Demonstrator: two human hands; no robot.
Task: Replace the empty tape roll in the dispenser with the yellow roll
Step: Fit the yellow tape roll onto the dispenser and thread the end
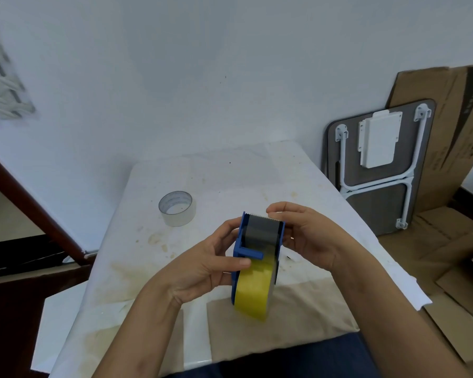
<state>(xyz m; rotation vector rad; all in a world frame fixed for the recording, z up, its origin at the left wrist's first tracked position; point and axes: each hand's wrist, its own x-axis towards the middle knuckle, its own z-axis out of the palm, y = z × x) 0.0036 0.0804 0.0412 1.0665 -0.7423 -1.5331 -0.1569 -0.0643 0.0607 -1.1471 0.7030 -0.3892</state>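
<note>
I hold the blue tape dispenser upright above the table, between both hands. The yellow roll sits inside it, its lower half sticking out below the blue frame. A strip of tape runs up over the dark plate to the toothed edge at the top. My left hand grips the dispenser's left side, thumb on the blue bracket. My right hand holds the right side, with fingertips pinched at the top near the cutter. The empty tape roll lies on the table to the far left, apart from my hands.
The white table cover is stained and ends at a wall behind. A folded small table and flattened cardboard lean against the wall on the right. A dark wooden frame stands left of the table.
</note>
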